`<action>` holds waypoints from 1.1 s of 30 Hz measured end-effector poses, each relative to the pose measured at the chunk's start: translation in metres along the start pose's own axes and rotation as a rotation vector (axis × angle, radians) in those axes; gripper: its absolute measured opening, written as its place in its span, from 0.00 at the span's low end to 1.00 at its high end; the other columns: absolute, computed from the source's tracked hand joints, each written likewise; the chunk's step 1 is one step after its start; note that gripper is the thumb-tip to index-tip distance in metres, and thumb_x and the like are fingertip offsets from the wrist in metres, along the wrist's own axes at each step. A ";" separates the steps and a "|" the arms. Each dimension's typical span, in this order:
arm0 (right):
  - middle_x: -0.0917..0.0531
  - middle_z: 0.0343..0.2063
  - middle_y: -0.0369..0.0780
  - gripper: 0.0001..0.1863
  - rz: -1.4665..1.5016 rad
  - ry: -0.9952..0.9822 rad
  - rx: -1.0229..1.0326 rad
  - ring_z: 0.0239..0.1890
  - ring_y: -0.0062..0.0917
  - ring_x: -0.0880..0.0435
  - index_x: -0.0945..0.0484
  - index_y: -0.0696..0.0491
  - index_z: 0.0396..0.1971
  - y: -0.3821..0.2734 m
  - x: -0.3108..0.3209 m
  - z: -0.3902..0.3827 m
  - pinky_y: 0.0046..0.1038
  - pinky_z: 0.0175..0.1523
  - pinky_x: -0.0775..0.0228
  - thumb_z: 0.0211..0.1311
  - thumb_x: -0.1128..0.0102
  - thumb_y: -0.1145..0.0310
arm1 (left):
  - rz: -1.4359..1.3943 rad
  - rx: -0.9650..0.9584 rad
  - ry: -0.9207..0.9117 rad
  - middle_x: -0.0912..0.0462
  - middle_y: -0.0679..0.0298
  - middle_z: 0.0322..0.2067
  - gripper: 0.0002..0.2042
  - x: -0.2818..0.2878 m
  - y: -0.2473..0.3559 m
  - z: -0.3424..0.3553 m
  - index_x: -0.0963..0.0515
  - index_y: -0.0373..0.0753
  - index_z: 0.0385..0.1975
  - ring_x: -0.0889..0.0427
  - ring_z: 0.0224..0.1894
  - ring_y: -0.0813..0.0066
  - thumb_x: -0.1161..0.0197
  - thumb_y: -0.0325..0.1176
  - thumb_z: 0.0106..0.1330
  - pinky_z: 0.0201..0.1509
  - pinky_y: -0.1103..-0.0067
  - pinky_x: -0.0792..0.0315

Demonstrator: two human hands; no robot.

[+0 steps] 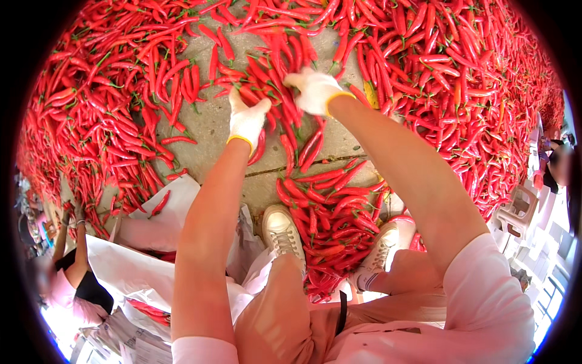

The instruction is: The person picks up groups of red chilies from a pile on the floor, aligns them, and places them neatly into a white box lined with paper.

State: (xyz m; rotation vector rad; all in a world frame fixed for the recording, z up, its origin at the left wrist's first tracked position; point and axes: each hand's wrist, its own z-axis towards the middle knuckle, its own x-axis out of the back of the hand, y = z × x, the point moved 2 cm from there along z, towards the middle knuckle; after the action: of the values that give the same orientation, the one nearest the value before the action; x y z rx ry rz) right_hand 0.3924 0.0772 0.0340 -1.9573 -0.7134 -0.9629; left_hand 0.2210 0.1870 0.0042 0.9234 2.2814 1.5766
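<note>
Both my hands wear white gloves with yellow cuffs, over a loose bunch of red chili peppers (257,76) on the concrete floor. My left hand (247,118) is open, thumb and fingers spread at the near left side of the bunch. From the right, my right hand (314,91) reaches against the same peppers; its fingers are smeared by motion, so their grip is unclear. Several peppers between the hands are blurred. Between my shoes lies a heap of red chili peppers (333,218) with green stems.
Large piles of chili peppers (103,109) spread to the left, far side and right. White sheeting (133,267) lies beside my left leg. My shoes (282,233) flank the near heap. Another person (76,279) works at the left; a plastic stool (518,209) stands at the right.
</note>
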 end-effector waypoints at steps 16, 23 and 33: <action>0.18 0.56 0.51 0.27 -0.128 0.271 0.111 0.59 0.51 0.18 0.21 0.46 0.63 0.009 0.007 -0.083 0.47 0.63 0.25 0.61 0.43 0.75 | -0.327 0.045 0.191 0.18 0.56 0.54 0.31 0.030 -0.059 -0.125 0.33 0.35 0.75 0.18 0.41 0.76 0.43 0.18 0.70 0.44 0.77 0.21; 0.19 0.55 0.47 0.27 -0.394 0.241 0.328 0.57 0.47 0.18 0.19 0.41 0.61 0.001 -0.032 -0.055 0.48 0.60 0.24 0.59 0.36 0.72 | 0.692 -0.225 0.368 0.20 0.47 0.60 0.26 0.063 -0.071 -0.154 0.24 0.42 0.66 0.19 0.58 0.46 0.37 0.23 0.64 0.64 0.60 0.24; 0.13 0.44 0.49 0.16 0.294 0.219 0.072 0.51 0.45 0.13 0.19 0.52 0.53 0.019 -0.007 -0.151 0.42 0.56 0.22 0.75 0.39 0.58 | 0.946 -0.434 0.156 0.14 0.55 0.46 0.16 0.061 -0.073 -0.155 0.16 0.44 0.49 0.18 0.53 0.48 0.28 0.31 0.59 0.65 0.54 0.29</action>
State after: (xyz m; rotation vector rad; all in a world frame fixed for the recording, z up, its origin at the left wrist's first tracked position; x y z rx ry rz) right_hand 0.3484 -0.0623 0.0755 -1.7972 -0.3213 -0.9370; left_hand 0.0685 0.0892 0.0110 1.9344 1.4725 2.4100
